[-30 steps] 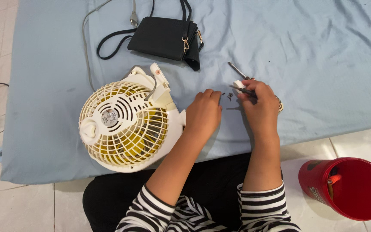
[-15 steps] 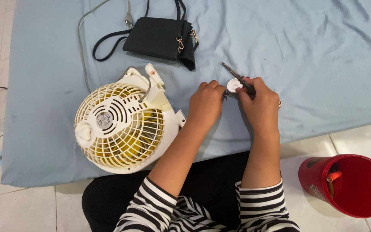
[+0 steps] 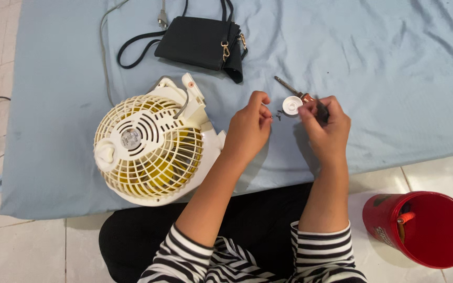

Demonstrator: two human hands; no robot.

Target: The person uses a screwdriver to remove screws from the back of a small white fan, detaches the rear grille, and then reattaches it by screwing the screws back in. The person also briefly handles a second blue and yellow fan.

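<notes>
My right hand (image 3: 327,126) is closed around one screwdriver (image 3: 301,95), its fingertips touching one small white cap (image 3: 292,105). My left hand (image 3: 249,127) is curled narrow, fingertips pinched just beside a few tiny dark screws (image 3: 278,114) on the blue sheet (image 3: 394,78); I cannot tell whether it holds one. One cream fan (image 3: 150,147) lies near the sheet's front edge, one black bag (image 3: 200,42) near its back edge. One red cup (image 3: 420,228) stands on the floor.
</notes>
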